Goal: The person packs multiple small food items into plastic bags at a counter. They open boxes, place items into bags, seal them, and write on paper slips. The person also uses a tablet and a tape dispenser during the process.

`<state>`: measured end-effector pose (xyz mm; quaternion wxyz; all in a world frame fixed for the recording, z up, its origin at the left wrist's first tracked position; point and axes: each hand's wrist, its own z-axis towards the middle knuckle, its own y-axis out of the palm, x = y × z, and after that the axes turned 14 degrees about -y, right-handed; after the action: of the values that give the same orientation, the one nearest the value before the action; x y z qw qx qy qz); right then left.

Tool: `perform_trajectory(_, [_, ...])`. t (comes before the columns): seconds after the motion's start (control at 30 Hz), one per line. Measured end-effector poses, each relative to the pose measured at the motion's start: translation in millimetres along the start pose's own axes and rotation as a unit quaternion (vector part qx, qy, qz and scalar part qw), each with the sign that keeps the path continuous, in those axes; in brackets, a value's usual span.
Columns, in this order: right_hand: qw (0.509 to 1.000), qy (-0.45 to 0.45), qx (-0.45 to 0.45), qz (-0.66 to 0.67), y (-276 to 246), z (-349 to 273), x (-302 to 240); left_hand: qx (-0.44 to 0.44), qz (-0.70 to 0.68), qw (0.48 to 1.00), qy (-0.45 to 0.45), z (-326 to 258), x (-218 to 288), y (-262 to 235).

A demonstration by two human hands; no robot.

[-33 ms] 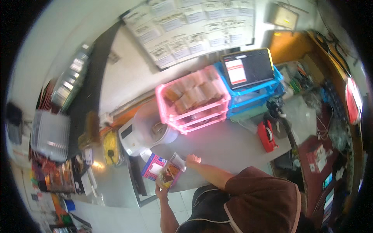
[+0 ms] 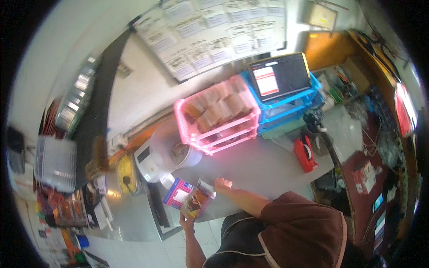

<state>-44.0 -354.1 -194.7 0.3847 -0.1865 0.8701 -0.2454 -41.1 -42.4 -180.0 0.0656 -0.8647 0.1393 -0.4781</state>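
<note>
My left hand (image 2: 187,220) grips the lower edge of a colourful printed packet (image 2: 192,203), which is held tilted over the near edge of the grey counter. The packet has a pink and blue patterned panel with a white patch, and a picture of brown food. At its upper right end is a greyish, shiny piece (image 2: 206,186); whether it belongs to the packet I cannot tell. Beside that end my right hand (image 2: 223,183) is closed, its fingers curled. What it holds, if anything, is too small to make out.
Behind the packet stand a white scale-like device (image 2: 151,163) and a translucent tub (image 2: 185,156). A pink tiered basket (image 2: 223,134) holds several packs; blue trays (image 2: 286,111) carry a dark flat screen. A red tape dispenser (image 2: 304,154) sits on the right, a yellow-filled container (image 2: 127,172) on the left.
The whole view has shifted slightly left. The packet has turned a little and shows more of its food picture; both hands keep nearly the same places.
</note>
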Motion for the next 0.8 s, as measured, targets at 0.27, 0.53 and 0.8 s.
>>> perform_trajectory(0.27, [0.992,0.015,0.084,0.089,-51.5,-87.9,104.5,-0.155,0.063,0.984,-0.056,-65.6,21.5,97.3])
perform_trajectory(0.53, [0.985,0.007,0.117,0.125,-78.2,-109.2,148.9,-0.205,0.054,0.976,0.042,-61.1,28.1,175.7])
perform_trajectory(0.8, [0.839,0.127,0.453,0.272,-83.2,-195.9,262.6,-0.148,0.145,0.978,0.008,-42.6,9.9,302.3])
